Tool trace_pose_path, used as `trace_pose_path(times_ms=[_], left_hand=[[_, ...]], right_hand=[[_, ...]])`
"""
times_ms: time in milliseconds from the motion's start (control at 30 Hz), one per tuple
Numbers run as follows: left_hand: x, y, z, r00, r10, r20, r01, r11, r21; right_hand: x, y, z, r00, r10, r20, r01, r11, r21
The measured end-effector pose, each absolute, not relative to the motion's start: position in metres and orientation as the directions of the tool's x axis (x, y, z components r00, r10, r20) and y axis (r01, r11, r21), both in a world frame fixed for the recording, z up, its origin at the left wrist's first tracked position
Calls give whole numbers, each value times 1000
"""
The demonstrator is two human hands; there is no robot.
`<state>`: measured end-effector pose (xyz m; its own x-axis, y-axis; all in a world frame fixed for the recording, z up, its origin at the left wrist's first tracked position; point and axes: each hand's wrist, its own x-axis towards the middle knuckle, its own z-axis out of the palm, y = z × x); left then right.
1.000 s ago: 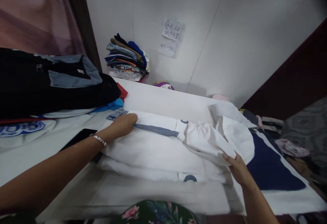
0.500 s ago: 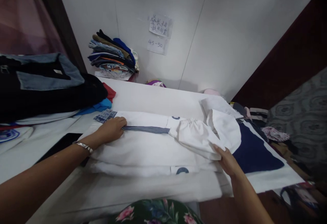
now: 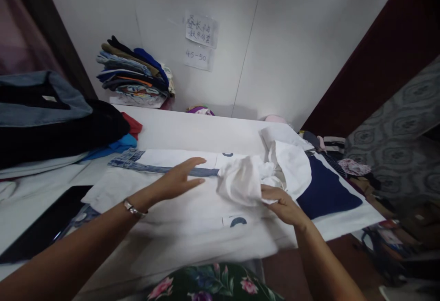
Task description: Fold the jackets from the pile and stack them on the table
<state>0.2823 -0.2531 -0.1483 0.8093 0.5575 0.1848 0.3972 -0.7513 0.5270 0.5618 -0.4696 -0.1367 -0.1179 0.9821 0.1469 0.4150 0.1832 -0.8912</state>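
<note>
A white jacket (image 3: pixel 178 200) with blue denim trim lies on the table in front of me, its front edges lying along its length. My right hand (image 3: pixel 280 204) pinches the gathered end of its white sleeve (image 3: pixel 240 179) and lifts it off the body. Over the middle of the jacket hovers my left hand (image 3: pixel 182 177), thumb and fingers apart, holding nothing. The denim collar (image 3: pixel 127 159) sits at the left end. Just right of the lifted sleeve lies another white, crumpled part (image 3: pixel 290 163), partly over a navy and white garment.
A dark flat tablet-like object (image 3: pixel 44 223) lies at the left, below a heap of clothes topped by a black and denim garment (image 3: pixel 65 131). Folded clothes (image 3: pixel 135 74) are stacked by the wall. The navy and white garment (image 3: pixel 330 195) reaches the table's right edge.
My left hand has let go of the denim trim and moved right, opening. My right hand has raised the sleeve end and drawn it left. The view has turned slightly.
</note>
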Motion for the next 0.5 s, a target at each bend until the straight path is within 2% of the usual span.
trace_pose_path(times_ms=[100,167,233,367,500], left_hand=[[305,-280,-143,907,313,282,166,-880,445],[314,-292,-139,930,161,331,34,-933,358],[320,-298,-135,932,63,358,-42,-960,277],[314,-300,-126,938,49,343,-31,-974,224],[289,-309,-110,943,59,328,-43,-954,296]], right_hand=[[542,-464,-121,-348,934,81,415,231,-880],[534,-461,-115,-420,906,58,425,252,-869],[529,-460,-113,-455,888,65,429,282,-858],[532,-462,-115,-445,886,128,395,323,-860],[556,-455,-119,-408,902,143,236,255,-937]])
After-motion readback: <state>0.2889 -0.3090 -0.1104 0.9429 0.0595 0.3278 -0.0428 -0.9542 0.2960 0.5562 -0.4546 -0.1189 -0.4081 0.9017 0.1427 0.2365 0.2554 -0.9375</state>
